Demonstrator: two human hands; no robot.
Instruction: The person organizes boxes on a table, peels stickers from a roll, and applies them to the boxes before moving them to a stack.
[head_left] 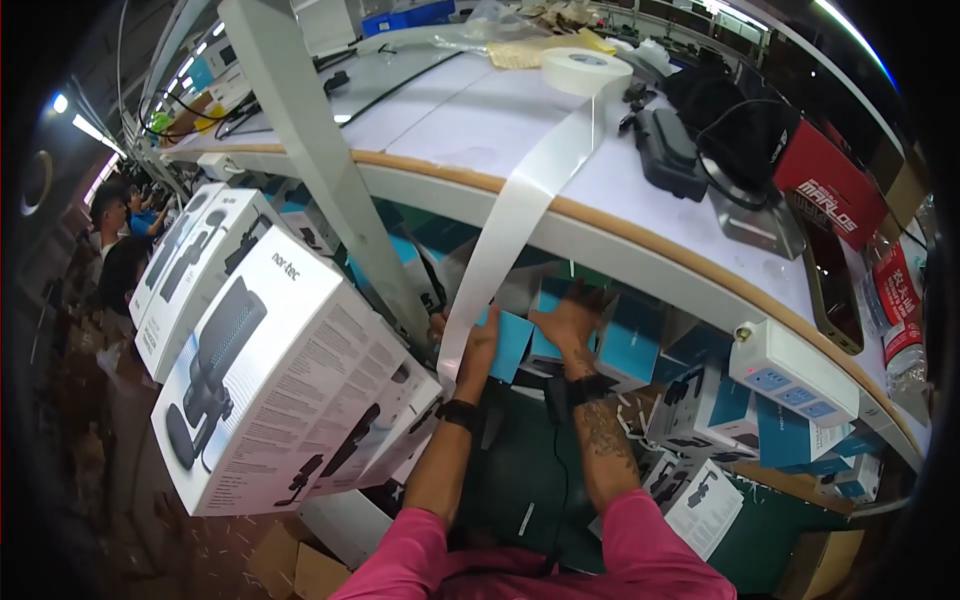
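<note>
Both my arms reach under the shelf's front edge. My left hand (478,352) is wrapped round the side of a small teal box (512,347); its fingertips are partly hidden. A wide strip of white tape (510,210) hangs from a tape roll (586,70) on the shelf and passes in front of that hand, down to its wrist. My right hand (570,325) lies with fingers spread over the teal and white boxes (550,295) in the row behind. More teal boxes (630,340) stand just right of it.
Large white printed cartons (270,380) stand at the left beside a metal post (320,140). The shelf edge (620,225) crosses above my forearms. A power strip (795,370), phone (828,270) and bottle (897,310) are at the right. People (120,220) are far left.
</note>
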